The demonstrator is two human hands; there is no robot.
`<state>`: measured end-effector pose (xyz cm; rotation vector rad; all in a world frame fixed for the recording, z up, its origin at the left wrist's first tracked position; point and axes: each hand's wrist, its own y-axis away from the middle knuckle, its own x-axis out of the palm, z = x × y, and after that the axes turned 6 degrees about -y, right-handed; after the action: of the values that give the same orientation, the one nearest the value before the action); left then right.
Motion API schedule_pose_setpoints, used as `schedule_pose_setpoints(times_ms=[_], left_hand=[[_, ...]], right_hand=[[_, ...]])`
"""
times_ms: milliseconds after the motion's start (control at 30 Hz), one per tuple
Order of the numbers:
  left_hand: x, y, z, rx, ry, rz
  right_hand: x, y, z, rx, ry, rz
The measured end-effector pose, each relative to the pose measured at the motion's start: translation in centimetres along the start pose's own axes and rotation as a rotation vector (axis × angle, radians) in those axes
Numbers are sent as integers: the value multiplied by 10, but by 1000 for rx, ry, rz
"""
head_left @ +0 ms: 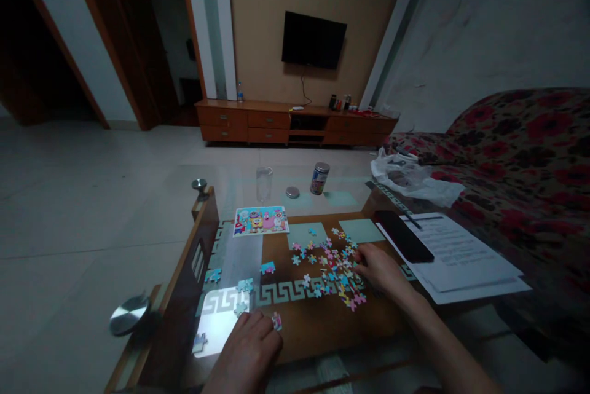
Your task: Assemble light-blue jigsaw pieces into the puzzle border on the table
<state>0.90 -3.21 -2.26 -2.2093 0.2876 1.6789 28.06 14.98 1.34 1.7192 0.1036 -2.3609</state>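
A pile of loose coloured puzzle pieces (332, 268) lies on the glass-topped table (304, 320). My right hand (378, 271) rests at the pile's right edge, fingers curled onto the pieces; whether it holds one is hidden. My left hand (246, 345) lies near the table's front edge with fingers bent, fingertips beside a small pink piece (276, 321). A few joined pieces (244, 286) lie just beyond it. A cartoon reference picture (260, 220) lies farther back.
A drinking glass (264, 184), a round lid (292, 192) and a jar (319, 177) stand at the table's far side. A black remote (402, 235) and papers (461, 259) lie right. A plastic bag (410, 176) and floral sofa (516, 160) are beyond.
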Motion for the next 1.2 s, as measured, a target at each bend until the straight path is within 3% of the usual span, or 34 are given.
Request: schedule_pose_setpoints(times_ms=[167,333,433,567,667,800,967,1200], left_hand=[[-17,-4,-3,-26,71,87],[-18,-4,-5,-8,46,42],[-17,-3,-5,-15,59,22],[-29,-4,9,-139,132,18],[-48,-6,36,-298,127,-47],[-68,-4,79,-435,98,-191],[-75,4,103,-511,108,-208],[-78,5,95,-571,37,-147]], right_hand=[[3,3,-14,-24,-72,1],[1,4,-13,-52,-194,-159],[6,1,24,-92,-271,-175],[23,-2,107,-298,-408,-95],[39,-6,164,-447,-410,-83],[64,-11,208,-440,-437,81],[85,-14,218,-460,-408,183],[83,-13,204,-412,-367,113]])
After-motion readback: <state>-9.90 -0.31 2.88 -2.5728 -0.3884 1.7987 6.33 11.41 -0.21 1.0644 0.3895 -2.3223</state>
